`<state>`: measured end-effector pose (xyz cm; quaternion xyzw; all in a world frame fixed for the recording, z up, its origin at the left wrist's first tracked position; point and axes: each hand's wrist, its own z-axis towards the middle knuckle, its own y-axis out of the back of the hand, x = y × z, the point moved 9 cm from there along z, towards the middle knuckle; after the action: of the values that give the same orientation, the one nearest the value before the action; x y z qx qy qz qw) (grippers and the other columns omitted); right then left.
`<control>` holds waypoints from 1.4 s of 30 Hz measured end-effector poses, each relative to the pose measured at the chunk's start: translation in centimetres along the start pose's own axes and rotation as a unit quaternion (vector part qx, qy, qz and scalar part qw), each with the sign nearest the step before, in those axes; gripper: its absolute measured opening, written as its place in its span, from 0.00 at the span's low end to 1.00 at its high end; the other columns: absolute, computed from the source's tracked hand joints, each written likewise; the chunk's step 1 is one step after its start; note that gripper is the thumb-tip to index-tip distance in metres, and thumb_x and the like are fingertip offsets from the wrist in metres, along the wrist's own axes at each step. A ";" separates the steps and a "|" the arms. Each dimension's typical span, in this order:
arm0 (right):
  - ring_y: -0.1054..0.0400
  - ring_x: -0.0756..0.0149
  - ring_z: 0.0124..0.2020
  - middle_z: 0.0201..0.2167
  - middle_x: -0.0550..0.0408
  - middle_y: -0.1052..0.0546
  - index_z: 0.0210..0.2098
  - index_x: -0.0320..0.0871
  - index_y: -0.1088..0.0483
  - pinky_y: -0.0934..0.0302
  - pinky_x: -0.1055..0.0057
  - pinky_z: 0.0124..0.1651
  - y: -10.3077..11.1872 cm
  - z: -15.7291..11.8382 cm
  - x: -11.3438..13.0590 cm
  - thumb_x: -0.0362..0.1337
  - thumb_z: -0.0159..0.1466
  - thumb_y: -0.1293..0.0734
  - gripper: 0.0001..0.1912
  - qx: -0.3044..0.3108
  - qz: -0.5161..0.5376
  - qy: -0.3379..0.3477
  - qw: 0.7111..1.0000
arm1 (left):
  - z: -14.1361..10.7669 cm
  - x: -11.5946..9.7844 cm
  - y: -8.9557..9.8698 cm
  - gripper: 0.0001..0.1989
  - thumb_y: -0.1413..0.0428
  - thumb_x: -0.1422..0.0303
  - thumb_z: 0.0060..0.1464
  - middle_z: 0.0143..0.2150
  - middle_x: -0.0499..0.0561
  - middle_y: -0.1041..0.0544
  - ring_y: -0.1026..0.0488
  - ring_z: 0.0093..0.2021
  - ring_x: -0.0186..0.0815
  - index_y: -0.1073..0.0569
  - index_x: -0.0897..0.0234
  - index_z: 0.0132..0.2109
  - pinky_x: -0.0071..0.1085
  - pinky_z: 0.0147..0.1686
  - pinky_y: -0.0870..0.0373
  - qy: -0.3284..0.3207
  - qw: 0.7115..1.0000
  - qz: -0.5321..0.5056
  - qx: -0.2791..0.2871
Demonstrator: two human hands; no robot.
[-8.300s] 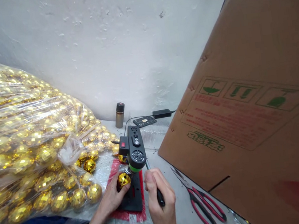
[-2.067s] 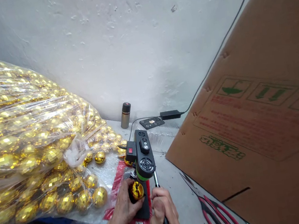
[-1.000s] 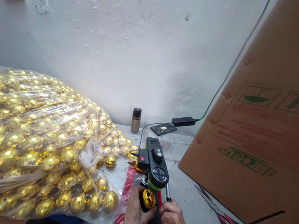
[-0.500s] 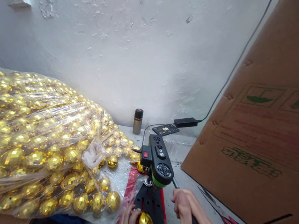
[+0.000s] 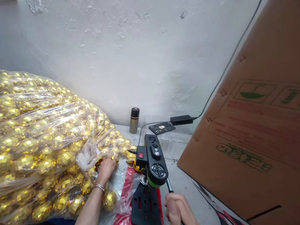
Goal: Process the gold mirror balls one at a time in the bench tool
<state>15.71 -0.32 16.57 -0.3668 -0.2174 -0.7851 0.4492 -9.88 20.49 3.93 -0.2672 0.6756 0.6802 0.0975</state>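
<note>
My left hand [image 5: 108, 167], with a bracelet at the wrist, reaches to the mouth of the clear bag [image 5: 87, 155]. Its fingers bend over a shiny gold faceted ball [image 5: 116, 161], which they mostly hide. My right hand [image 5: 181, 215] is wrapped round the lever [image 5: 169, 185] of a small black bench drill press [image 5: 156, 159]. The black slotted base plate [image 5: 145, 209] of the press lies on red plastic [image 5: 120, 221]. No ball is on the visible part of the plate. Behind the press, another gold ball [image 5: 137, 167] is partly hidden.
The bag of gold balls [image 5: 29, 143] fills the left side. A dark-capped bottle [image 5: 134, 121], a phone-like dark slab [image 5: 161, 127] and a power adapter [image 5: 182, 120] lie near the wall. A large cardboard box [image 5: 264, 123] stands right, with red-handled tools [image 5: 230, 221] beside it.
My left hand has gone from the gold ball by the base plate up and left to the bag's mouth. That ball has left the plate's edge. My right hand stays on the lever.
</note>
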 end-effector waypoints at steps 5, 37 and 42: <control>0.41 0.72 0.25 0.27 0.59 0.35 0.30 0.45 0.38 0.46 0.73 0.30 0.0 0.8 0.3 0.30 0.73 0.42 0.14 0.045 -0.016 0.036 0.998 | -1.7 -0.4 -1.7 0.18 0.46 0.58 0.61 0.45 0.61 0.17 0.20 0.46 0.49 0.24 0.67 0.50 0.35 0.45 0.28 -0.035 0.997 -0.052 0.045; 0.41 0.75 0.25 0.25 0.63 0.38 0.29 0.46 0.42 0.43 0.81 0.29 -0.5 3.4 3.4 0.27 0.72 0.42 0.15 0.105 -0.057 0.120 0.985 | -16.4 -4.5 -8.3 0.26 0.42 0.61 0.57 0.59 0.66 0.24 0.26 0.60 0.56 0.32 0.64 0.61 0.56 0.60 0.30 -0.252 0.919 -0.303 0.007; 0.38 0.74 0.27 0.26 0.62 0.36 0.30 0.46 0.41 0.41 0.80 0.31 -0.6 3.0 3.1 0.28 0.72 0.43 0.14 0.104 -0.058 0.113 0.986 | -16.9 -4.5 -7.9 0.27 0.40 0.65 0.55 0.59 0.64 0.24 0.25 0.58 0.55 0.31 0.63 0.61 0.54 0.59 0.28 -0.282 0.910 -0.302 0.027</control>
<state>15.34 0.30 20.87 -0.2137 -0.2664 -0.8193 0.4605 1.71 5.67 0.21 -0.2528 0.5249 0.6471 0.4918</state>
